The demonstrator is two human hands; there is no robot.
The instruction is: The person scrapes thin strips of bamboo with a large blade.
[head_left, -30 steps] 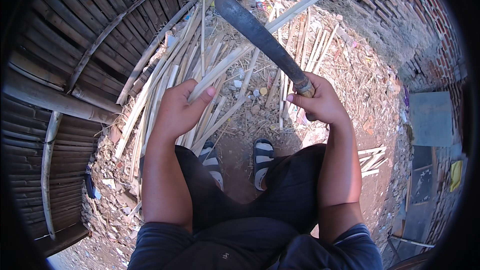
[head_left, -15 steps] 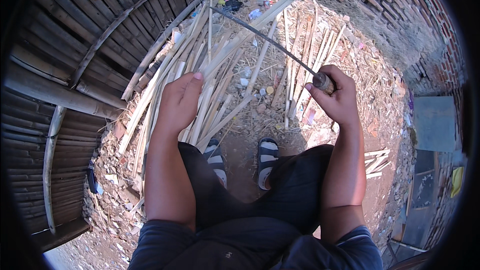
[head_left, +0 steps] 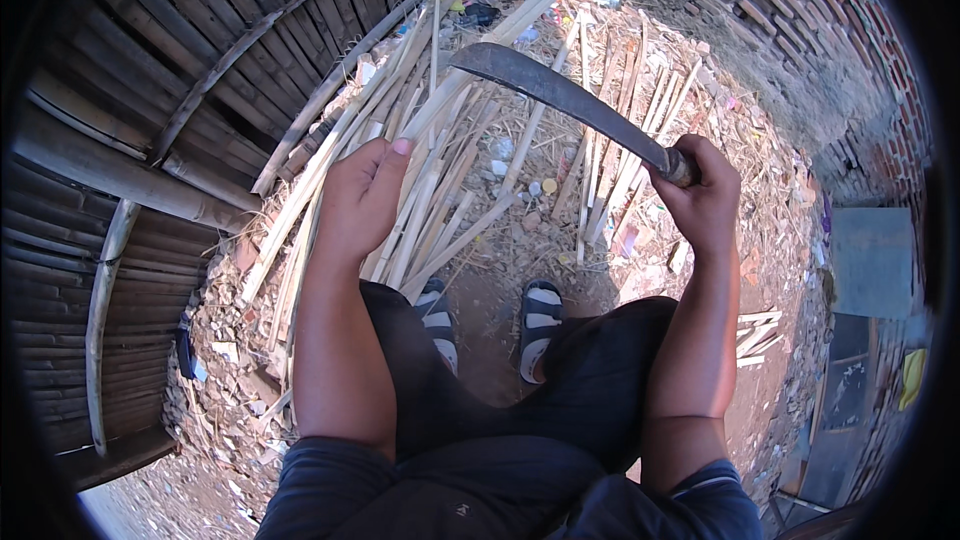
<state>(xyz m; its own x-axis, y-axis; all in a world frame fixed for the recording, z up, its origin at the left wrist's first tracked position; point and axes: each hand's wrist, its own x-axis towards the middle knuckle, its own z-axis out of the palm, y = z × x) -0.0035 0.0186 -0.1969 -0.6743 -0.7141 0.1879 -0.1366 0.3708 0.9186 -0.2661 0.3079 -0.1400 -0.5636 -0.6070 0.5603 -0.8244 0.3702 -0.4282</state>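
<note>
My left hand (head_left: 362, 195) is closed round the near end of a long, pale bamboo strip (head_left: 540, 9), thumb laid along the top. The strip slants up and away to the right, past the upper edge of the view. In my closed right hand (head_left: 706, 190) is the handle of a machete (head_left: 578, 103) with a dark, curved blade. Its broad side faces up, and the hooked tip lies over or against the strip, a little beyond my left hand; whether they touch I cannot tell.
Many split bamboo strips (head_left: 432, 210) lie on the littered ground, with another bundle (head_left: 655, 110) to the right. A bamboo-slat wall (head_left: 130, 120) stands close on the left, a brick wall (head_left: 800, 30) at the far right. My sandalled feet (head_left: 540, 320) are below.
The machete has turned from edge-on to showing its broad side, and my right hand has shifted slightly right and down. My left hand keeps its grip on the strip.
</note>
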